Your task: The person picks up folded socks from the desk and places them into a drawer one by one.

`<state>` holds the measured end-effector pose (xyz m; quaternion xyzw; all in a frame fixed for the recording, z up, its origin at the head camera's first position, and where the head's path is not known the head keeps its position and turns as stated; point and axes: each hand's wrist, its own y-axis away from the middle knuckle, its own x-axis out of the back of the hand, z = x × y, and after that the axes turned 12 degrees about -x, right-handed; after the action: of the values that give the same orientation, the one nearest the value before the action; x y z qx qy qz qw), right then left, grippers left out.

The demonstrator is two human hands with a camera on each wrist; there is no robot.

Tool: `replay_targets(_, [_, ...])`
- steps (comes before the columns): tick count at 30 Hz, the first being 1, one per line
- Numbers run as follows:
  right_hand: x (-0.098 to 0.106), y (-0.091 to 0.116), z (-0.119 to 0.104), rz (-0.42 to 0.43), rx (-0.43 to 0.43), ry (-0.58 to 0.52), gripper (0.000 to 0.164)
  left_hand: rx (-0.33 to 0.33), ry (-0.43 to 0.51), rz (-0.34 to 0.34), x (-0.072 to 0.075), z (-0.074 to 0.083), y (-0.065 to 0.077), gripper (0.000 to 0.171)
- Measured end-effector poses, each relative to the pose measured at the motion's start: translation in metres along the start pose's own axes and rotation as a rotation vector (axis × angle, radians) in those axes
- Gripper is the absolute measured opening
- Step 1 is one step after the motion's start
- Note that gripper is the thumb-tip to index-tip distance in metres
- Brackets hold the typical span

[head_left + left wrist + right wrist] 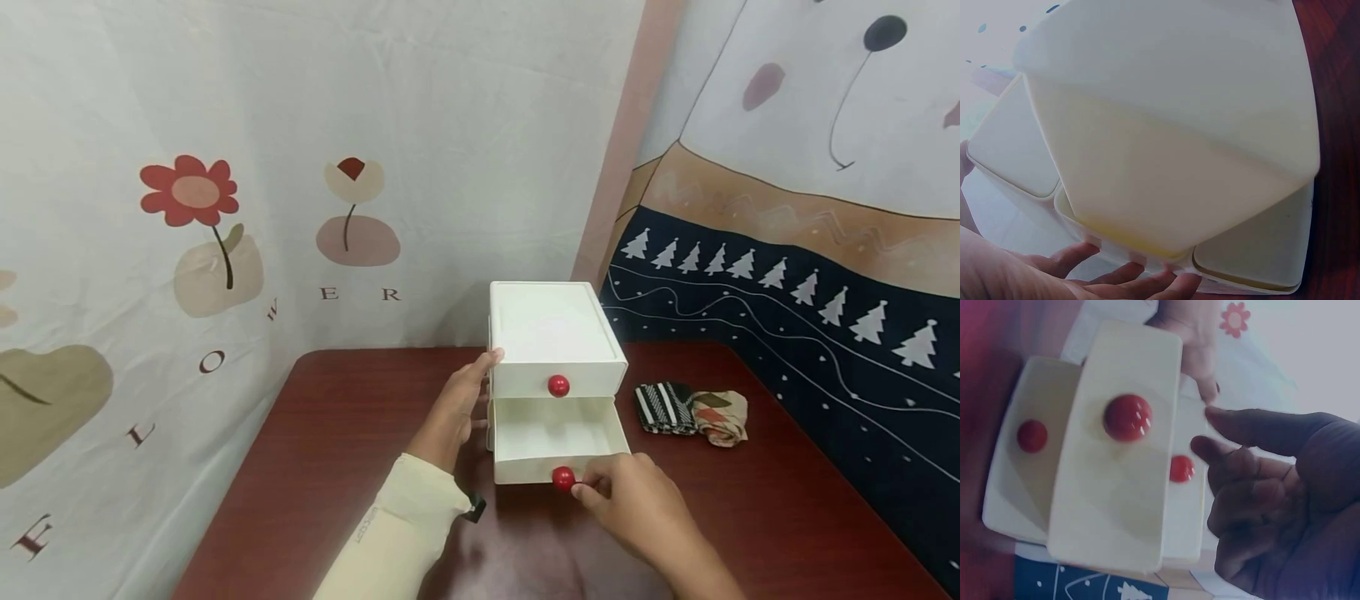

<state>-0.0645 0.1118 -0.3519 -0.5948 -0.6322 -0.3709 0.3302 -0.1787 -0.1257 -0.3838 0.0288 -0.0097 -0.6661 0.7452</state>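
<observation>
The drawer unit (551, 346) is braced at 9 o'clock by the flat-fingered left hand (453, 408), while the lower drawer's knob (562, 478) is best drawn squarely toward 6 o'clock, pinched by the right hand (637, 508).

At frame centre a white drawer box (557, 346) stands on the dark red tabletop (337, 433). Its lower drawer (557, 442) is pulled out — the right hand (633, 508) touches its red knob (563, 478) with the fingertips. The left hand (459, 400) rests flat against the box's left side. Right of the box lie two folded cloths (693, 410) — one striped, one patterned.
</observation>
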Motion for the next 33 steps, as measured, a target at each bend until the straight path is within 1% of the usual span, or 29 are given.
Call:
replay_targets(2, [0.007,-0.001,0.004,-0.008,0.018,-0.053,0.026,-0.001,0.005,-0.001,0.000,0.000,-0.001,0.085])
replay_targets(4, [0.013,-0.004,0.009,0.003,0.042,-0.108,0.021,0.000,0.008,-0.001,0.000,0.000,-0.001,0.085])
replay_targets(7, [0.023,-0.008,0.018,0.069,0.047,-0.180,0.014,-0.004,0.008,-0.005,-0.001,-0.001,-0.002,0.085])
replay_targets(9, [0.029,-0.012,0.024,0.141,0.030,-0.206,0.011,-0.006,0.005,-0.007,-0.001,-0.002,-0.003,0.086])
replay_targets(12, [0.035,-0.021,0.035,0.232,-0.023,-0.223,0.009,-0.011,-0.002,-0.014,-0.001,-0.002,-0.004,0.086])
replay_targets(14, [0.037,-0.028,0.043,0.252,-0.062,-0.236,0.013,-0.010,-0.004,-0.017,-0.001,-0.002,-0.005,0.087])
replay_targets(19, [0.035,-0.048,0.059,0.223,-0.133,-0.305,0.025,0.006,-0.006,-0.014,-0.001,-0.002,-0.005,0.087])
replay_targets(23, [0.032,-0.064,0.070,0.228,-0.163,-0.336,0.027,0.007,-0.007,-0.018,-0.001,-0.001,-0.005,0.087])
replay_targets(25, [0.032,-0.073,0.076,0.225,-0.173,-0.319,0.027,0.006,-0.005,-0.017,-0.001,-0.001,-0.005,0.086])
replay_targets(27, [0.033,-0.083,0.084,0.206,-0.180,-0.285,0.029,0.009,-0.006,-0.014,-0.001,-0.002,-0.005,0.086])
replay_targets(31, [0.038,-0.107,0.104,0.140,-0.191,-0.227,0.036,0.012,-0.007,-0.007,-0.001,-0.002,-0.005,0.085])
replay_targets(33, [0.041,-0.119,0.114,0.105,-0.200,-0.214,0.037,0.012,-0.009,-0.006,-0.001,-0.002,-0.005,0.084])
